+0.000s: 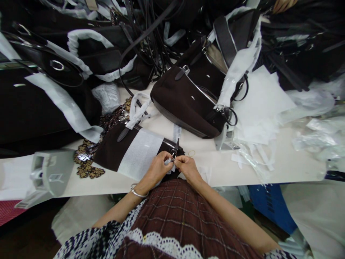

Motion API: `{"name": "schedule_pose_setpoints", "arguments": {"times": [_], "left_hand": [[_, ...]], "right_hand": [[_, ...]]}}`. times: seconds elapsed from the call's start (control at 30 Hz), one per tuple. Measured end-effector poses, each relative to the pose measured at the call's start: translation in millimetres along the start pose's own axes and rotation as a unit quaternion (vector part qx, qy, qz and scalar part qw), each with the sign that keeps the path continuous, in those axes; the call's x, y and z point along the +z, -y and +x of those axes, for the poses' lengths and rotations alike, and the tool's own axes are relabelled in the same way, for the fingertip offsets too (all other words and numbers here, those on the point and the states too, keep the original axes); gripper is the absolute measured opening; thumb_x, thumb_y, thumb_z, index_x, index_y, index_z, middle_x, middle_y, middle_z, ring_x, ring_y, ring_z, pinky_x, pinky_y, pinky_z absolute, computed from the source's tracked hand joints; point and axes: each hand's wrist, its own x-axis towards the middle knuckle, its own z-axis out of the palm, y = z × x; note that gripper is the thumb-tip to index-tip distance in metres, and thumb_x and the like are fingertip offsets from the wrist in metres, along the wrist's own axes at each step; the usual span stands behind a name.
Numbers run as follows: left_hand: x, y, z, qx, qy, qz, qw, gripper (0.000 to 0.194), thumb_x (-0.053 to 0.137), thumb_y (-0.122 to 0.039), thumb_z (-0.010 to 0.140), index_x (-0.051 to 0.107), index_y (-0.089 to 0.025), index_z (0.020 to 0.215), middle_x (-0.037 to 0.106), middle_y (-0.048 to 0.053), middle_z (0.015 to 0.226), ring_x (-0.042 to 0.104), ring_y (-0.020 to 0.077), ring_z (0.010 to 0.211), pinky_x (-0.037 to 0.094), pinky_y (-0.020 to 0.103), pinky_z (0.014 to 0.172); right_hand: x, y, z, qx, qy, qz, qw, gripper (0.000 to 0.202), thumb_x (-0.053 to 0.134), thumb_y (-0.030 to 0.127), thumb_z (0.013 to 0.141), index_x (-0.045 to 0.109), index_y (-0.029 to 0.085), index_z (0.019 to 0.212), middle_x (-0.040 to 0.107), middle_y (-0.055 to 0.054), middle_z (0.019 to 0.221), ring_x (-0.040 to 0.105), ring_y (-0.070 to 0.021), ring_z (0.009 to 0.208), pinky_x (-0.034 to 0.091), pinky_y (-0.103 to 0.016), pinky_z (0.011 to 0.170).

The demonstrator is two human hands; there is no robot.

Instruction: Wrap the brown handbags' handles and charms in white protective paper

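A small dark brown handbag lies on the table in front of me, with a white paper band wrapped round its middle. White wrapping covers its handle. At the bag's right end, my left hand and my right hand meet, fingertips pinched together at a small metal ring or clasp near a dark strap tab. Exactly what each pinch grips is too small to make out. A bit of clear or white wrap shows beneath the left fingers.
A larger brown handbag lies beyond, its handles wrapped. White paper sheets are piled at right. Leopard-print charms and a grey tape dispenser sit at left. Black bags and straps crowd the back; another person's hand shows top right.
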Motion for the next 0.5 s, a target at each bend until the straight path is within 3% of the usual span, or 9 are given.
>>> {"name": "schedule_pose_setpoints", "arguments": {"times": [0.13,0.27,0.37,0.5], "left_hand": [[2.0,-1,-1,-0.007,-0.003,-0.014,1.0,0.012,0.061,-0.014,0.075,0.06,-0.017,0.086,0.064,0.0,0.081,0.058,0.0136,0.075,0.044,0.024,0.07],[3.1,1,-1,-0.005,-0.005,-0.013,1.0,0.013,0.061,-0.013,0.075,0.06,-0.017,0.087,0.064,0.001,0.083,0.058,0.0142,0.077,0.044,0.026,0.073],[3.2,4,-1,-0.003,-0.009,-0.023,1.0,0.013,0.061,-0.013,0.075,0.061,-0.017,0.088,0.064,0.0,0.083,0.057,0.014,0.077,0.044,0.026,0.073],[2.5,4,-2,-0.009,-0.013,-0.03,0.999,0.013,0.061,-0.014,0.075,0.062,-0.017,0.087,0.064,-0.001,0.081,0.057,0.0136,0.075,0.044,0.025,0.071]], "right_hand": [[-1,6,-4,0.031,0.016,0.076,0.996,0.022,0.071,0.036,0.06,0.067,0.015,0.067,0.059,0.002,0.057,0.047,-0.0095,0.052,0.038,-0.024,0.052],[-1,9,-4,0.055,-0.006,0.118,0.991,0.031,0.074,0.032,0.055,0.063,0.015,0.078,0.062,0.002,0.058,0.049,-0.0102,0.051,0.038,-0.025,0.053],[1,12,-4,0.04,-0.028,0.133,0.99,0.041,0.075,0.027,0.052,0.054,0.019,0.086,0.062,0.005,0.056,0.052,-0.0117,0.051,0.038,-0.025,0.053],[1,14,-9,0.006,-0.026,0.113,0.993,0.034,0.072,0.026,0.058,0.049,0.021,0.084,0.06,0.007,0.056,0.052,-0.0119,0.052,0.039,-0.025,0.055]]}}
